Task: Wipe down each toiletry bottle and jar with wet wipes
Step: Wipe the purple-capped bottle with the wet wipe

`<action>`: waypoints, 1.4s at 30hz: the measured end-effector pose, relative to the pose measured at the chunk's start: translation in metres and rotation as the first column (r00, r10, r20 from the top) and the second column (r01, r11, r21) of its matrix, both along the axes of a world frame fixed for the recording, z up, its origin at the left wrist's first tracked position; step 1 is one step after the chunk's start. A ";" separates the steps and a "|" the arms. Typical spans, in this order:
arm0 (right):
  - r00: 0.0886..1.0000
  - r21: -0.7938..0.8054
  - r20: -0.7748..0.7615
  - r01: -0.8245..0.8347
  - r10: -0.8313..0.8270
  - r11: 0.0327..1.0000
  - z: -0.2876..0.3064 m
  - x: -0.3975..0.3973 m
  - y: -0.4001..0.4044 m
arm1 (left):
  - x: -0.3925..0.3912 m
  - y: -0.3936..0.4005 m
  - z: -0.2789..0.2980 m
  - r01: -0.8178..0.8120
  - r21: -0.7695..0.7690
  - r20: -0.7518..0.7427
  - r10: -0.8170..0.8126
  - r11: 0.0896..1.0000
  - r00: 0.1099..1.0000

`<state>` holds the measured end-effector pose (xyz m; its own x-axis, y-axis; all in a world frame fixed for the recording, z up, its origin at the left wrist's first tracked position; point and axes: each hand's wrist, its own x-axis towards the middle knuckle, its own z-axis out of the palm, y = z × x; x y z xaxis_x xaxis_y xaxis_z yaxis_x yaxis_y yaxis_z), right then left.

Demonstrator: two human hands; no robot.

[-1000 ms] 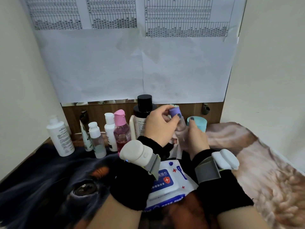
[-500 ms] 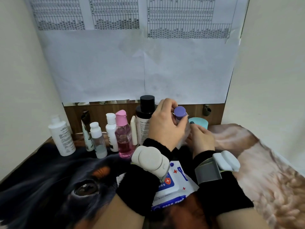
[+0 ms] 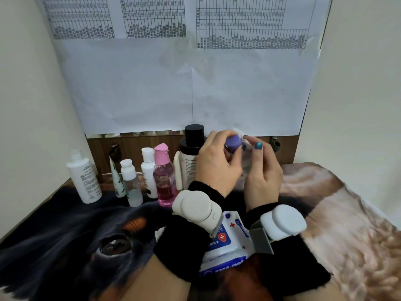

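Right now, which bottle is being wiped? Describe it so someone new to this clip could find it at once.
Start at the row of bottles along the wooden back panel, then go right past the tall black-capped bottle. The left hand grips a small clear bottle there while the right hand presses a white wipe against it. It alone has a purple cap.

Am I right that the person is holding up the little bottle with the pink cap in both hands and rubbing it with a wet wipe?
Not quite: the head view shows the bottle in the left hand and right hand has a purple cap. The pink-capped bottle stands untouched on the table. The white wet wipe is at the cap, as you said.
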<state>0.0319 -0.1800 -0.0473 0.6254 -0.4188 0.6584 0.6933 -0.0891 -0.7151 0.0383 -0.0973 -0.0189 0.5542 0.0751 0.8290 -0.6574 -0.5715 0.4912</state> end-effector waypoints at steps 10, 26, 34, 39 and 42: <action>0.770 0.208 -0.589 -0.150 0.246 0.967 -0.008 0.028 -0.011 | -0.008 0.005 0.006 0.210 0.168 -0.060 -0.203 0.963 0.977; 0.728 -0.181 -0.661 0.083 -0.184 0.980 -0.024 0.033 -0.026 | -0.019 0.011 0.011 0.109 0.328 0.019 -0.122 0.938 0.992; 0.754 0.074 -0.652 0.160 -0.074 0.984 -0.024 0.034 -0.026 | -0.034 0.057 0.005 -0.007 0.221 -0.058 0.020 0.975 0.998; 0.761 0.120 -0.647 0.160 -0.046 0.980 -0.022 0.029 -0.021 | -0.045 0.081 -0.001 -0.081 0.258 -0.135 0.119 0.963 0.984; 0.768 0.163 -0.640 0.135 0.000 0.977 -0.023 0.028 -0.021 | -0.046 0.091 -0.005 -0.154 0.287 -0.156 0.205 0.945 0.966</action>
